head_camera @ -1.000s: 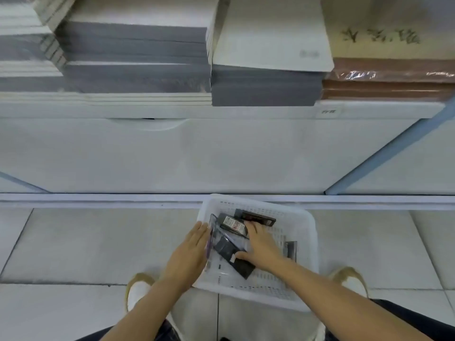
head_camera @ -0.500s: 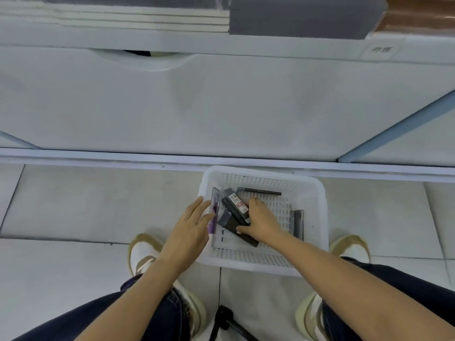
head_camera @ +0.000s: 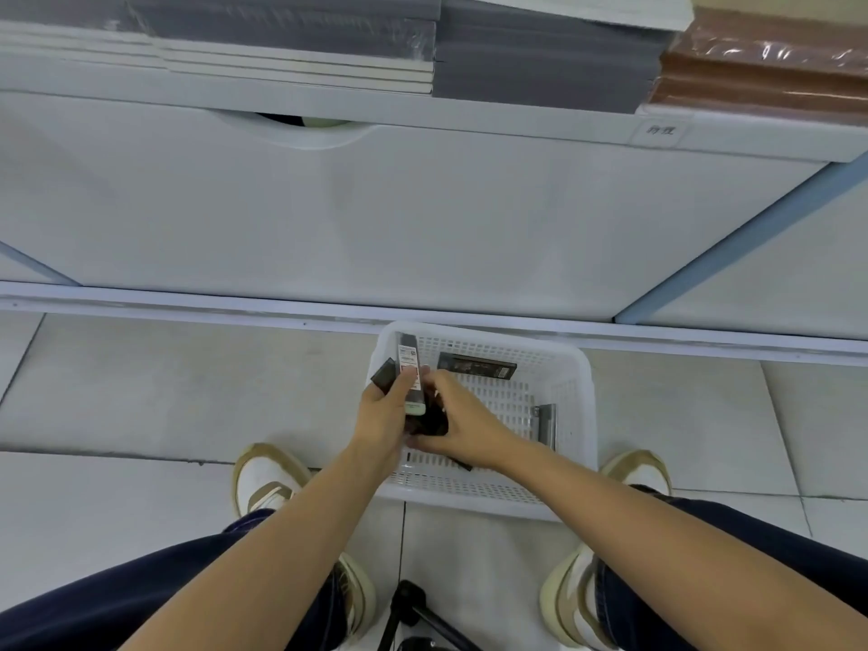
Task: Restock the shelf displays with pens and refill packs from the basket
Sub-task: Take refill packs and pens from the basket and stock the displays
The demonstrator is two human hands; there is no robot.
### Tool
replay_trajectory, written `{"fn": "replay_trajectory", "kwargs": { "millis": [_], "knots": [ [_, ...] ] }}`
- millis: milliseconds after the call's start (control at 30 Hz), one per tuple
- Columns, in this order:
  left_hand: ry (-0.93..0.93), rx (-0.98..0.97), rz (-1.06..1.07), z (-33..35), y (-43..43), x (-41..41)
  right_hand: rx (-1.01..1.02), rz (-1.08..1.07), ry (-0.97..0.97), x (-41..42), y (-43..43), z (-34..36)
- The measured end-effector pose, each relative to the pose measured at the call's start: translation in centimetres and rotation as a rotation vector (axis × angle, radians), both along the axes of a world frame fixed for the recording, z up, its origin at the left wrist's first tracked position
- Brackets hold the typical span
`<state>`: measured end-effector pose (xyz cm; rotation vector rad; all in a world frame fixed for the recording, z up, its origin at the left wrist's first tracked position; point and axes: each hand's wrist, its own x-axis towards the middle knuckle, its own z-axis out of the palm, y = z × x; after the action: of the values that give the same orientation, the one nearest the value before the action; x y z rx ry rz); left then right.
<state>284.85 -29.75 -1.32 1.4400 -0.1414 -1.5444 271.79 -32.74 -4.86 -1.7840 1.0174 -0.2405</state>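
A white perforated basket [head_camera: 575,392] stands on the floor tiles in front of the shelf base. Over its left half both hands hold a bundle of dark refill packs [head_camera: 407,364], the top one bearing a white barcode label. My left hand [head_camera: 383,415] grips the bundle from the left with its fingers curled around it. My right hand [head_camera: 458,422] grips the lower end of the same bundle from the right. Another dark pack [head_camera: 476,366] lies at the basket's back, and a narrow grey pack [head_camera: 545,422] leans on the right wall.
The white shelf unit [head_camera: 422,204] rises right behind the basket, with stacks of grey notebooks [head_camera: 540,63] and brown wrapped ones [head_camera: 761,72] on its ledge. My shoes [head_camera: 263,476] flank the basket. A black tripod leg [head_camera: 413,608] sits between my feet.
Both hands have gathered the packs together and lifted them off the basket floor; the left hand went from flat beside the packs to gripping them. The view tilted down, then back up.
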Motion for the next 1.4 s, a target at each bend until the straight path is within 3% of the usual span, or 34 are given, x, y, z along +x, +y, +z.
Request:
{"fn": "replay_trajectory", "kwargs": {
  "millis": [100,233,367,500,700,833,967,1133,1400],
  "knots": [
    [-0.064,-0.021,0.052,-0.2,0.2,1.0,-0.015,0.055,0.021,-0.1,-0.5,-0.1],
    [-0.283,-0.009,-0.011,-1.1,0.8,4.2,-0.057,-0.15,0.178,-1.5,-1.9,-2.6],
    [-0.286,-0.001,-0.034,-2.0,1.0,5.5,0.04,-0.153,0.419,-1.2,-1.6,-5.1],
    [-0.289,-0.003,-0.058,-2.9,1.0,5.9,-0.041,-0.127,0.506,0.4,-0.9,-6.8],
    [-0.25,-0.005,-0.059,-3.3,0.8,6.3,0.057,-0.191,0.391,0.0,-1.7,-6.5],
    [-0.237,-0.003,-0.049,-3.5,0.8,6.3,0.299,-0.392,0.137,1.8,-1.5,-5.5],
    [-0.246,-0.008,-0.052,-3.6,0.7,6.2,0.424,-0.331,0.105,4.2,-1.3,-5.4],
    [-0.256,-0.005,-0.074,-3.8,0.6,6.3,0.363,-0.428,0.086,4.8,-1.4,-5.6],
    [-0.313,0.006,-0.163,-3.1,0.4,6.5,0.263,-0.281,0.04,3.1,-3.9,-2.6]
  ]
}}
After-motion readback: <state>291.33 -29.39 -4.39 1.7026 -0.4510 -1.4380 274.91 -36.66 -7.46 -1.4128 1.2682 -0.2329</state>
